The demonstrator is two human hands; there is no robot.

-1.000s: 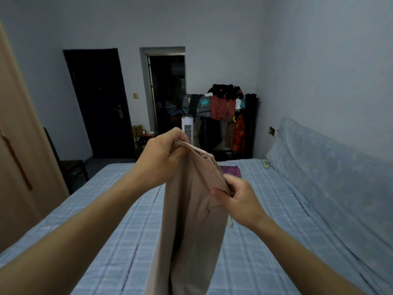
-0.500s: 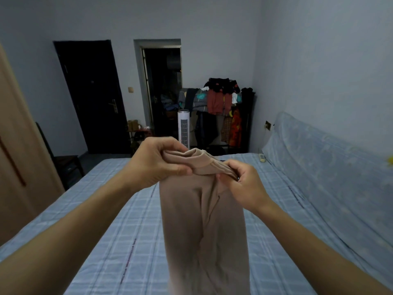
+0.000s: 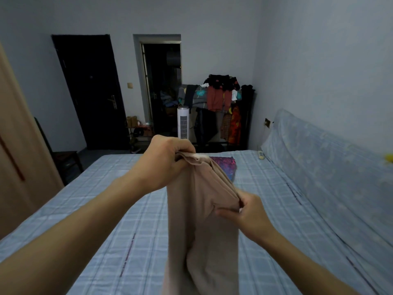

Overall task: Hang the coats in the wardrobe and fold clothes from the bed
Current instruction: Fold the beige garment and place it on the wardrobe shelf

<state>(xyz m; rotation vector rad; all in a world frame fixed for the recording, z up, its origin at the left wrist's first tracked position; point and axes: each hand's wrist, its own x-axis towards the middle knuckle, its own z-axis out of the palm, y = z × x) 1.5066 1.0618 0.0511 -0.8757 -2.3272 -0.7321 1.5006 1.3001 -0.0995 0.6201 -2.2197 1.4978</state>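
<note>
Garment: beige soft-fabric trousers (image 3: 202, 226), held up over the bed, waistband at top, legs hanging out of view at the bottom edge.
Left hand (image 3: 163, 165): clenched on the upper waistband corner; this is the higher of the two grips.
Right hand (image 3: 246, 216): pinching the opposite waistband edge between thumb and fingers, lower than the left grip and nearer the camera.
Waistband: runs as a tilted line from the left grip down to the right grip; fabric bunched at both.
Bed: light-blue checked sheet (image 3: 110, 201) spread beneath both grips.
Beyond left grip: folded purple patterned cloth (image 3: 226, 165) lying on the sheet, partly hidden by the trousers.
Right of right grip: pale-blue covered headboard (image 3: 319, 158) along the wall.
Far behind grips: dark rack of hanging clothes (image 3: 221, 103), white tower fan (image 3: 182, 122) just beside it.
</note>
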